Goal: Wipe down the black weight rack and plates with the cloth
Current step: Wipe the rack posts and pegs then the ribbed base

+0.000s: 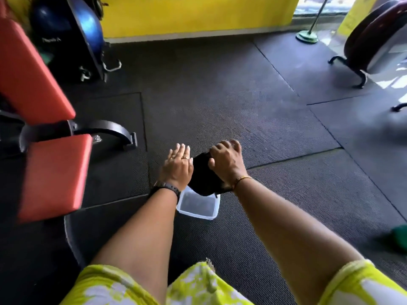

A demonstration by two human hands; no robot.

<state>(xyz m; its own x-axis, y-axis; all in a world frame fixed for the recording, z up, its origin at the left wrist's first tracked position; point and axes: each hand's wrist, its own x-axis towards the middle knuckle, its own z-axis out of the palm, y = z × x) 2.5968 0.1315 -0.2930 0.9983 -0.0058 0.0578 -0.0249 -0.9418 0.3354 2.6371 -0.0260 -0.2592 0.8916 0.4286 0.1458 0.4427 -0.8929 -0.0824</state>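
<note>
Hands are working above a clear plastic tub (199,213) that is sitting on the black rubber floor mat (242,102). Right hand (226,164) is gripping the black cloth (203,177), fingers curled over its top edge and bunching it; the cloth is hanging down from that hand, its lower end overlapping the tub's far rim. Left hand (177,167) is lying flat, fingers straight and together, holding nothing, with its inner edge just beside or touching the cloth; cannot tell which. Left wrist is wearing a dark watch (167,187) and its fingers are carrying rings (185,158); right wrist is wearing a thin gold bracelet (242,178). Yellow-and-white patterned sleeves (110,287) are showing at the bottom edge.

Red bench pads (52,172) on a black frame are standing to the left, well apart from the tub. Blue ball (88,25) is leaning at the back left near the yellow wall (198,14). Green stand base (307,37) is sitting at the back right. Dark curved edge (70,238) is showing on the floor at lower left; too dim to tell what it is.
</note>
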